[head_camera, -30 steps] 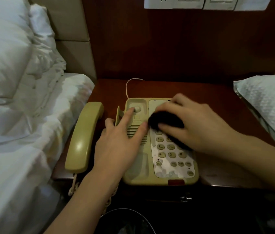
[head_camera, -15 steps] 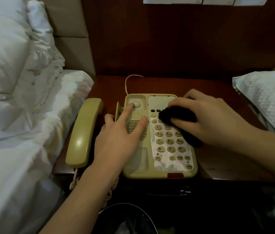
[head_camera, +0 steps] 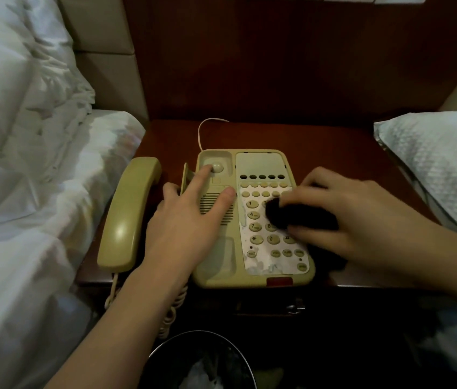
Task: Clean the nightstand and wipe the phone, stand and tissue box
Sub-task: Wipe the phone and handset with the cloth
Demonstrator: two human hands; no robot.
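Down on the dark wooden worktop (head_camera: 333,147) sits the beige phone (head_camera: 261,167), its base square to the near edge, between two beds. Both forearms reach in from the near side. The left hand (head_camera: 190,220) lies palm down over the left half of the base, fingers straight and spread: the forefinger tip touches the round hook button in the cradle, the thumb lies along the speaker grille, and the other fingers hang off the base's left side. This grip holds nothing; it only presses the base flat. The right hand (head_camera: 356,217) comes in from the right, wrist low, fingers curled over a dark cloth (head_camera: 297,216) that it pinches between thumb and fingertips and presses onto the keypad around the middle rows of number keys. The handset (head_camera: 129,211) lies off its cradle on the worktop just left of the base, running near to far, with its coiled cord (head_camera: 171,310) dropping over the near edge. A waste bin (head_camera: 202,360) shows below, at the near edge of the view.
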